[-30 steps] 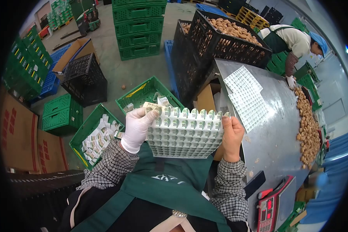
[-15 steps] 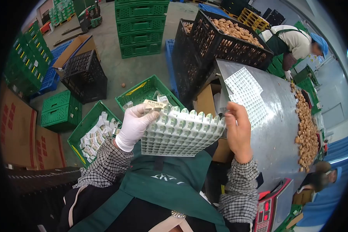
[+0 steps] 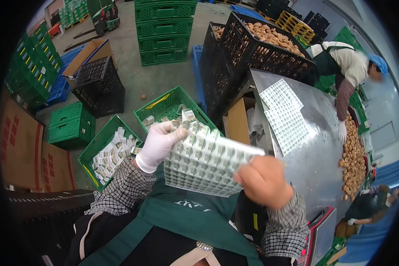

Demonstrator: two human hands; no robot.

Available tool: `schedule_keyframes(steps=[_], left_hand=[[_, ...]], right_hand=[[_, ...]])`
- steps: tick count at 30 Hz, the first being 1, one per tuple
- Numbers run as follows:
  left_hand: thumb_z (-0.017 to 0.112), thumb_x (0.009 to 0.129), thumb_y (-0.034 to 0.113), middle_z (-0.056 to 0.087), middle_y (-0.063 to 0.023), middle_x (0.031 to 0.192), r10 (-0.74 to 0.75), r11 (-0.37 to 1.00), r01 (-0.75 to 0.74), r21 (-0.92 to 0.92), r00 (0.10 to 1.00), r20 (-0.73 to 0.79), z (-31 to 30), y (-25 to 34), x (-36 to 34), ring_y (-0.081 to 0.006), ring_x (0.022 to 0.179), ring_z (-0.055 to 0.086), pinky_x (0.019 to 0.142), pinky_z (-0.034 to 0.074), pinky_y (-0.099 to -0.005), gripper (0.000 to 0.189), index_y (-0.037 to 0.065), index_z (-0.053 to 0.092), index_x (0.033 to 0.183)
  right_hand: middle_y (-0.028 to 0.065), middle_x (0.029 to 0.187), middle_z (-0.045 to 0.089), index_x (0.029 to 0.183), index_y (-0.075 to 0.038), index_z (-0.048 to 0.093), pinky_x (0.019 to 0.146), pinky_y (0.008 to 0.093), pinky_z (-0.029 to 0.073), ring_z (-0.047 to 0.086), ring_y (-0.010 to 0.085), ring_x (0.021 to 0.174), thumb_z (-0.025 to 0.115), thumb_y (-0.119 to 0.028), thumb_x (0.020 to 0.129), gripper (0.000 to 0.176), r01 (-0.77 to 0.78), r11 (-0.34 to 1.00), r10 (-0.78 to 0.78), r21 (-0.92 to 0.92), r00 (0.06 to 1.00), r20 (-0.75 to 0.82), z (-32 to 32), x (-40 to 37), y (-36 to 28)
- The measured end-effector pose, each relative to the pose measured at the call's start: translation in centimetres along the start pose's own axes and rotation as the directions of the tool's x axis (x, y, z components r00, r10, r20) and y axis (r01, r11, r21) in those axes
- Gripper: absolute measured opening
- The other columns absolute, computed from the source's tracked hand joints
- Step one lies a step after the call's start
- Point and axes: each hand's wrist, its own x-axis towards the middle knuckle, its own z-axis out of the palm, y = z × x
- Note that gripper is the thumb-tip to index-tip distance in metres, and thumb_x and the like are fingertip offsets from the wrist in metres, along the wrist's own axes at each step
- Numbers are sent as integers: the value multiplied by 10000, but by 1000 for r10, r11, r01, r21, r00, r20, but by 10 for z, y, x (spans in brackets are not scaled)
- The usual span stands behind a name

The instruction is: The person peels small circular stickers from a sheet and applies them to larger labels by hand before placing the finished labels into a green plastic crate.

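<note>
My left hand point(image 3: 160, 145), in a white glove, pinches the upper left edge of a sheet of labels point(image 3: 200, 164). Rows of small white and green labels cover the sheet, and several along its top edge curl up. My right hand point(image 3: 267, 181) is bare and blurred, its fingers curled at the sheet's right edge; what they grip is hidden. Beyond my left hand, a green crate point(image 3: 178, 94) holds some loose labels. Another green crate point(image 3: 86, 172), left of my left forearm, contains many cut or folded labels point(image 3: 112, 158).
More label sheets point(image 3: 287, 116) lie on the metal table point(image 3: 317, 162) at right. Mushrooms point(image 3: 354, 166) are heaped along its far side, where a co-worker's gloved hand point(image 3: 342, 132) reaches. Black crates point(image 3: 264, 53) of mushrooms stand ahead. A red scale point(image 3: 317, 235) sits at lower right.
My right hand has swung down and inward across the sheet's right side, closing its fingers. The upper right edge now shows plain white. The co-worker's arm reaches farther over the mushrooms.
</note>
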Motion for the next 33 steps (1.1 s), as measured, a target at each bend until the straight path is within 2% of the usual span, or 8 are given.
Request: schedule_keyframes(steps=[5,11,16,21,24,27,29,33], left_hand=[[636,802,3,649,-42,859,251,923,-304,235,941,228,3,-20,1,-73,755,568,681,455,-216,104,-18,645,903],[616,792,33,652,-88,926,301,804,-460,377,862,408,23,-12,-11,-180,905,606,823,460,-305,116,7,653,899],[600,656,-58,606,-129,1063,434,526,-679,513,732,525,27,-16,-10,-306,974,581,866,446,-356,261,46,662,887],[620,670,-27,592,-136,1047,475,419,-711,564,702,531,29,-19,-14,-308,962,574,834,462,-367,237,63,656,886],[620,658,-39,595,-148,1055,488,461,-725,511,689,537,28,-17,-11,-313,973,577,838,466,-365,217,51,654,853],[617,671,-47,602,-165,1060,265,770,-557,310,722,639,33,-8,-13,-316,978,586,844,471,-360,172,34,654,818],[620,740,-3,624,-146,1013,331,415,-805,425,568,753,26,-21,-6,-278,945,607,825,474,-337,106,35,656,833],[620,764,76,629,-124,807,91,697,-430,574,847,524,27,-23,-17,-256,748,625,689,492,-327,76,47,646,829]], right_hand=[[44,705,521,1024,-4,518,530,213,406,493,99,567,551,-2,808,218,-432,673,592,600,801,-88,-7,-8,1],[37,898,493,1274,-37,331,625,175,381,460,44,724,510,70,831,490,-537,363,574,761,773,271,58,-2,16],[41,819,564,1250,10,368,559,225,409,520,85,592,556,28,796,492,-536,391,596,748,767,238,68,12,18],[50,815,580,1302,5,340,598,243,442,580,111,648,593,-3,784,577,-545,702,536,459,828,164,72,17,14],[54,835,592,1345,-2,294,646,243,461,599,111,726,582,8,798,618,-615,701,586,362,785,201,62,23,14],[50,841,591,1366,-4,264,675,218,461,588,101,778,558,30,814,626,-467,147,611,872,736,291,67,21,24],[21,807,564,1362,10,261,641,185,437,539,66,719,524,43,837,589,-305,110,714,946,687,139,64,21,35],[19,799,542,1201,-6,439,584,189,395,509,68,694,508,-26,873,335,-373,358,765,856,643,-40,73,14,54]])
